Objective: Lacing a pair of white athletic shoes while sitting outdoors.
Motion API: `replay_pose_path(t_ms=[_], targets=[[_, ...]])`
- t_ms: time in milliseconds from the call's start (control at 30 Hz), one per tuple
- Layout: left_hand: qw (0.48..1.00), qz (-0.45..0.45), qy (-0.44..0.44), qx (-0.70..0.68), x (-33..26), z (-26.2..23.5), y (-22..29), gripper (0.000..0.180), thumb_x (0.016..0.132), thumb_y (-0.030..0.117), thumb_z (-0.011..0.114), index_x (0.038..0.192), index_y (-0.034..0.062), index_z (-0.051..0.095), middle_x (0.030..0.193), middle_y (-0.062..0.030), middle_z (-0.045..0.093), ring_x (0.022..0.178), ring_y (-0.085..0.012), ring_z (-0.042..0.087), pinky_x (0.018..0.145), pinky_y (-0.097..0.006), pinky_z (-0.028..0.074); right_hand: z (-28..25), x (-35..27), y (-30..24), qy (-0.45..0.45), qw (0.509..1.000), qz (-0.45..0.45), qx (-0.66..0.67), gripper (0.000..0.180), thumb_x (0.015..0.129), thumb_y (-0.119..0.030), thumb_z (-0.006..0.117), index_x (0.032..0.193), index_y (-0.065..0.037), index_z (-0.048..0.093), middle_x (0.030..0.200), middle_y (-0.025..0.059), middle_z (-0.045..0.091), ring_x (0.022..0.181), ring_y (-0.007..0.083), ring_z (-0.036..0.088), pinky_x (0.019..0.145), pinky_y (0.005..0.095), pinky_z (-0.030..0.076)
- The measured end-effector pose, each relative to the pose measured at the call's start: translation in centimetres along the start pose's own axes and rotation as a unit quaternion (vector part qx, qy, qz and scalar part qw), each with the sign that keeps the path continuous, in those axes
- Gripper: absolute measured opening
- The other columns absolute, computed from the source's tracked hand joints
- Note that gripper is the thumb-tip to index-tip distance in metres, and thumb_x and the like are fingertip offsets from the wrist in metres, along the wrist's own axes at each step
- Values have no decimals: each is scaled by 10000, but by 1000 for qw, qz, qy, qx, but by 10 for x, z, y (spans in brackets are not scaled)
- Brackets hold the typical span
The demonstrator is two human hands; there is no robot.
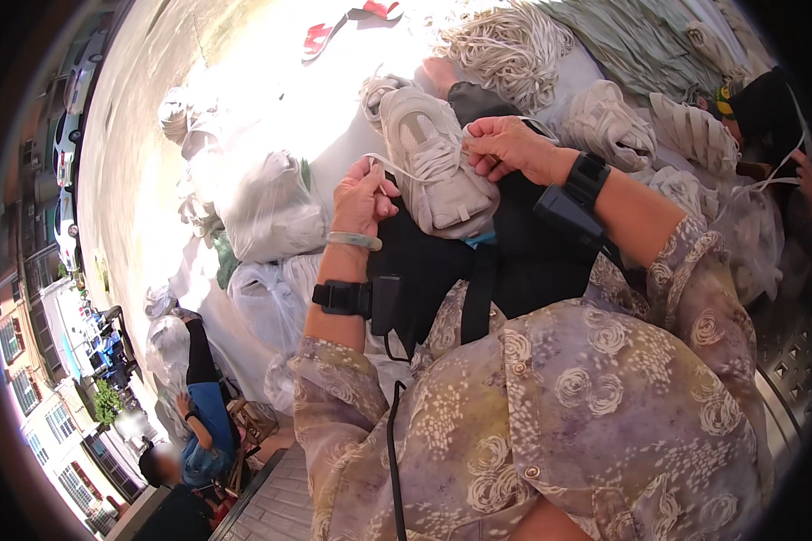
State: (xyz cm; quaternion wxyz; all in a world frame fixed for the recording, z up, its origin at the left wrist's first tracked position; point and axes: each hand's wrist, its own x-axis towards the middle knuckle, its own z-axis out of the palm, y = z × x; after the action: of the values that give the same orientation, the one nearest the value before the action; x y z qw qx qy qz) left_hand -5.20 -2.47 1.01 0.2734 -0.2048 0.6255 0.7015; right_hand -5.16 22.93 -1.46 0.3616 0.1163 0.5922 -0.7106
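A pale sneaker (456,197) rests on my dark-clad lap, its laces threaded across the tongue. My left hand (362,196) is closed, pinching one end of a white shoelace (391,166) that runs to the shoe's left side. On the other side my right hand (512,147) is closed too, its thumb and fingers pinching the lace close to the shoe's eyelets. The fingertips of that hand partly hide the lace there. A second pale shoe (382,90) shows partly behind the sneaker.
A heap of white laces (507,50) lies at the far side, with bundled pale shoes (609,124) to the right. Plastic bags of shoes (275,207) stand to the left. Red-and-grey straps (350,25) lie far off. One person (206,442) sits lower left; another person's hand (808,185) is at right.
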Motion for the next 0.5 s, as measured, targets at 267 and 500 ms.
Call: replay_pose_path(t_ms=[267, 500], targets=[[989, 66, 98, -84, -15, -59, 23, 156, 893, 172, 525, 854, 22, 532, 650, -99, 594, 446, -114, 537, 494, -297, 546, -4, -4, 14, 43, 991, -127, -6, 140, 843, -212, 613, 929, -105, 642, 784, -51, 572, 669, 28, 482, 578, 208, 419], [997, -32, -34, -68, -40, -13, -28, 194, 904, 213, 521, 811, 43, 520, 676, -103, 609, 441, -109, 559, 466, -293, 544, 1, 3, 25, 85, 983, -156, 54, 80, 845, -154, 605, 813, -82, 610, 671, -59, 522, 577, 23, 465, 529, 179, 409]])
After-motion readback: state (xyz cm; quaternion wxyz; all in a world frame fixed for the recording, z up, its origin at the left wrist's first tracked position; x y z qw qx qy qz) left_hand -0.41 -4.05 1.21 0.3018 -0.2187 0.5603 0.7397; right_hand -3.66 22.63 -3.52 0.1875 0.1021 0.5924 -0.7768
